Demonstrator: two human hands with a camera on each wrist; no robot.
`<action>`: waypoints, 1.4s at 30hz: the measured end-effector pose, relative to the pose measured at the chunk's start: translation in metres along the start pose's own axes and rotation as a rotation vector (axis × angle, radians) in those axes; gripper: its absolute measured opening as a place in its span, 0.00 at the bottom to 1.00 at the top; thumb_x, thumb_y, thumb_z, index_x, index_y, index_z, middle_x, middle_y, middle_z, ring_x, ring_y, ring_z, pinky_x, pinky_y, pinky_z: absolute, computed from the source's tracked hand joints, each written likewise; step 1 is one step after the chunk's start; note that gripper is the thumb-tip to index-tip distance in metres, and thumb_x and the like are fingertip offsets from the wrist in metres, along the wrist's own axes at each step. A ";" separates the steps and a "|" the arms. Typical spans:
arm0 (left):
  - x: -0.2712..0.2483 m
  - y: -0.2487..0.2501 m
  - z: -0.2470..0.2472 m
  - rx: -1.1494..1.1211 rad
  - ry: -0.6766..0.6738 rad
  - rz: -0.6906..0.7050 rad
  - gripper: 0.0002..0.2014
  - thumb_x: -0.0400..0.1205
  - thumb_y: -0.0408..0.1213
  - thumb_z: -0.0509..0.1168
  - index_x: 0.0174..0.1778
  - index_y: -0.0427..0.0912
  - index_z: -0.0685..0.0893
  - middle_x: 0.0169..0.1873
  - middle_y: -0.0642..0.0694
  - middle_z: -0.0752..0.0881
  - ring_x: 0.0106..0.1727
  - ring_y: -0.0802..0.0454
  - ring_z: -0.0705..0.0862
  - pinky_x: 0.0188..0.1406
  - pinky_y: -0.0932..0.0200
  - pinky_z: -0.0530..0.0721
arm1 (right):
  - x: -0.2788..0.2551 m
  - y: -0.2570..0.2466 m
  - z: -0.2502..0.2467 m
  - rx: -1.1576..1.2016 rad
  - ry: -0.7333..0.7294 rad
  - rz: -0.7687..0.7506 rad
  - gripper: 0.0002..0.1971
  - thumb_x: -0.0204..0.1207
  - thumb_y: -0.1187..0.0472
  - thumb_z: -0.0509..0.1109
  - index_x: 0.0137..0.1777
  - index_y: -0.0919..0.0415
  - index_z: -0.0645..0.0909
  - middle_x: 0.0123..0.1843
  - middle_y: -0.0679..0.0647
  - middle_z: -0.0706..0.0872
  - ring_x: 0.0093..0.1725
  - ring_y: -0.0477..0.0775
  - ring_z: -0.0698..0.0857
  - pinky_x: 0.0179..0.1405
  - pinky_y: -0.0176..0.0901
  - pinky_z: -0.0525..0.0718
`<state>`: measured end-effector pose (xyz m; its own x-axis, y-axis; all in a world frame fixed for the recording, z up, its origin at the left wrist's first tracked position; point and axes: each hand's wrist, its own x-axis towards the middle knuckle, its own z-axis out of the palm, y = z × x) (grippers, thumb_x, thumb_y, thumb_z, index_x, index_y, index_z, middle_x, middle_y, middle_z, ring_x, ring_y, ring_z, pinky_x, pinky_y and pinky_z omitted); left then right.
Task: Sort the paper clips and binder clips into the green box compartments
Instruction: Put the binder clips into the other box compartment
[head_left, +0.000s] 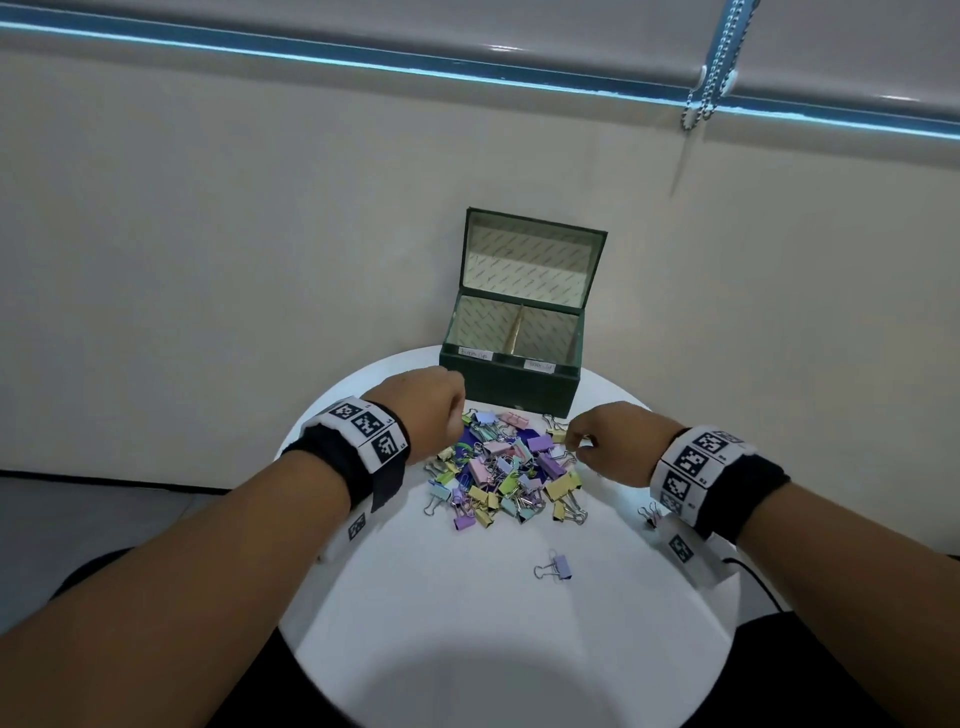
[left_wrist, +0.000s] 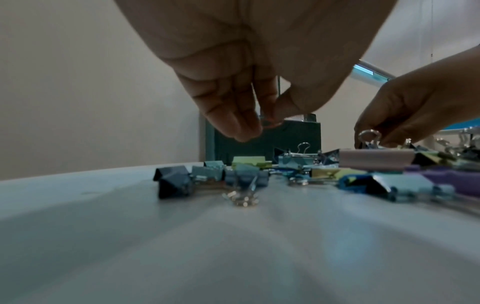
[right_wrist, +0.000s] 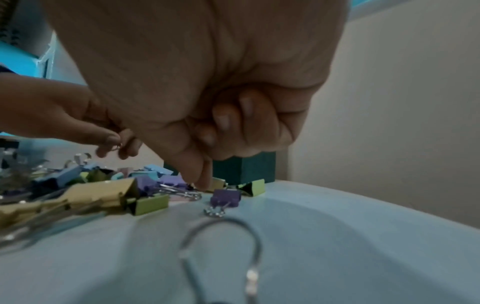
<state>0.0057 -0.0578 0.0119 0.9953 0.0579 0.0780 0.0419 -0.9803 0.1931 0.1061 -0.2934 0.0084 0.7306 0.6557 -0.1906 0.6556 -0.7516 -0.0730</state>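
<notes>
The green box (head_left: 509, 387) stands open at the table's far edge, with a divider and two labelled compartments. In front of it lies a pile of pastel binder clips and paper clips (head_left: 506, 470). My left hand (head_left: 457, 415) hovers over the pile's far left corner. Its thumb and fingers (left_wrist: 265, 125) pinch a small wire clip (right_wrist: 116, 145) lifted off the table. My right hand (head_left: 571, 439) is at the pile's far right corner. Its thumb and forefinger (right_wrist: 205, 181) pinch a yellow binder clip (head_left: 558, 435) that sits among the others.
The round white table (head_left: 467, 623) stands against a beige wall. A lavender binder clip (head_left: 558, 566) lies alone nearer to me. Another loose clip (head_left: 649, 514) lies just under my right wrist, its wire handle (right_wrist: 221, 246) large in the right wrist view. A blind chain (head_left: 711, 67) hangs at the top right.
</notes>
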 end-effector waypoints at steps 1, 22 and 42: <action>-0.001 0.000 0.000 -0.024 -0.002 -0.008 0.03 0.83 0.37 0.59 0.48 0.47 0.77 0.39 0.48 0.82 0.39 0.49 0.81 0.39 0.54 0.82 | 0.001 0.001 -0.001 0.007 -0.001 0.014 0.12 0.82 0.58 0.63 0.58 0.45 0.85 0.53 0.44 0.83 0.50 0.48 0.79 0.56 0.39 0.77; -0.022 -0.013 0.002 0.007 -0.191 -0.122 0.02 0.77 0.44 0.68 0.44 0.56 0.84 0.48 0.56 0.78 0.50 0.53 0.81 0.52 0.58 0.81 | 0.006 0.002 -0.017 -0.062 0.049 0.080 0.05 0.77 0.59 0.68 0.49 0.48 0.79 0.44 0.47 0.84 0.45 0.53 0.84 0.39 0.40 0.79; -0.033 -0.008 -0.003 -0.026 -0.206 -0.019 0.06 0.77 0.51 0.71 0.40 0.54 0.86 0.47 0.59 0.82 0.51 0.55 0.82 0.54 0.56 0.82 | -0.001 -0.011 -0.002 -0.200 0.015 -0.153 0.06 0.77 0.59 0.71 0.48 0.46 0.86 0.51 0.44 0.88 0.50 0.52 0.85 0.46 0.38 0.79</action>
<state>-0.0276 -0.0518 0.0106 0.9913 0.0337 -0.1274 0.0611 -0.9741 0.2176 0.0984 -0.2859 0.0110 0.6215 0.7631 -0.1772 0.7826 -0.6152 0.0955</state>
